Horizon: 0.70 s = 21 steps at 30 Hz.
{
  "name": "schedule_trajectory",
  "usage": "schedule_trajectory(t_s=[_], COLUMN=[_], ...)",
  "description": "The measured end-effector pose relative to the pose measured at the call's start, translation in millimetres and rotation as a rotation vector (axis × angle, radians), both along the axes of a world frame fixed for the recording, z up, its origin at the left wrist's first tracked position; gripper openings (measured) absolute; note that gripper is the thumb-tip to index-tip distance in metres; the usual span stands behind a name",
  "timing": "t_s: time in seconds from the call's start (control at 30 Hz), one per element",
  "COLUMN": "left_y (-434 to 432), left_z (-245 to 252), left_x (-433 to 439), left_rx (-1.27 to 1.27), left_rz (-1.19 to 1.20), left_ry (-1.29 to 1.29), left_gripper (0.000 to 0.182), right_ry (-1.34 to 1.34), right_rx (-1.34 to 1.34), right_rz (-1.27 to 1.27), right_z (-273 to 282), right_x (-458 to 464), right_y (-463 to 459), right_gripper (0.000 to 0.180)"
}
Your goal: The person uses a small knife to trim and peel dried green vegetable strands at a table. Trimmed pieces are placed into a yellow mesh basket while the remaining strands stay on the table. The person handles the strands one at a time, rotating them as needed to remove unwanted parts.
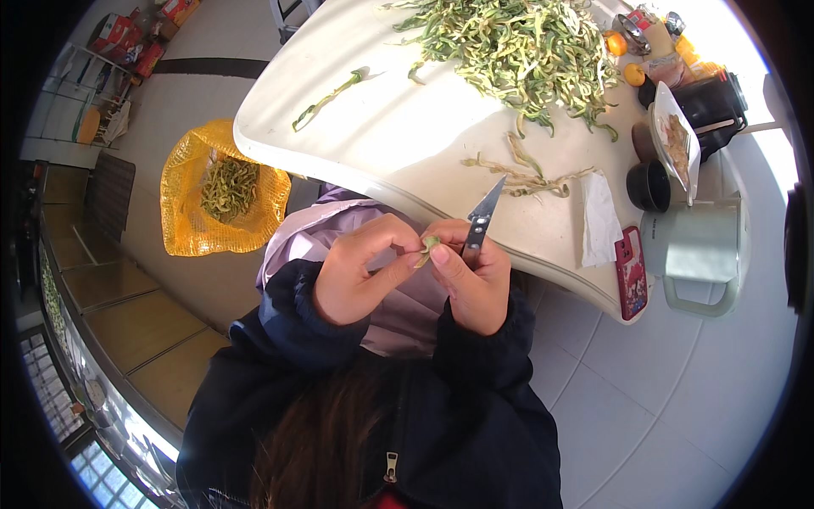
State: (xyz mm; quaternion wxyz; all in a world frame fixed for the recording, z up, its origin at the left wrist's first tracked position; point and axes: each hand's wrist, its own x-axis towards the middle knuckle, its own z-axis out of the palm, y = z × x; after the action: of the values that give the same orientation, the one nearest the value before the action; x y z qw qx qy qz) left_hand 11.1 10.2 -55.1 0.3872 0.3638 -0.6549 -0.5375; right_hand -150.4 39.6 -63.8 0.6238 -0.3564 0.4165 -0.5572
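Between the fingertips of my left hand [372,270] and my right hand [467,277] is a small piece of wilted green vegetable [427,249]. My right hand also holds a small knife [484,213], its blade pointing up and away from me, over the table's near edge. A large heap of wilted green vegetable strips [528,57] covers the far part of the white table [394,140]. Several pale, longer strips [540,181] lie just beyond the knife. One single strip [327,100] rests apart at the left.
A yellow mesh bag [181,203] holding more strips stands left, below table height. At the right are a white paper towel [600,219], a red phone [631,273], a black cup [648,186], a plate of food [675,143], oranges [615,44] and a pale green appliance [693,245].
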Motion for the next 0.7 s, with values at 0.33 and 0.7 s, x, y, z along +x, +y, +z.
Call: schedule_trajectory(t_s=[0.33, 0.7], left_y=[2.3, 6.0], left_z=[-2.8, -2.5], left_x=[3.5, -6.0], left_rx=[0.626, 0.155], left_rz=[-0.167, 0.059], left_ry=[0.308, -0.020], left_gripper=[0.010, 0.013], right_ry=[0.159, 0.139], right_rx=[0.031, 0.010], right_rz=[0.204, 0.126], right_z=[10.0, -2.4], right_x=[-20.5, -18.2], right_y=[-1.5, -1.2], right_gripper=[0.018, 0.018])
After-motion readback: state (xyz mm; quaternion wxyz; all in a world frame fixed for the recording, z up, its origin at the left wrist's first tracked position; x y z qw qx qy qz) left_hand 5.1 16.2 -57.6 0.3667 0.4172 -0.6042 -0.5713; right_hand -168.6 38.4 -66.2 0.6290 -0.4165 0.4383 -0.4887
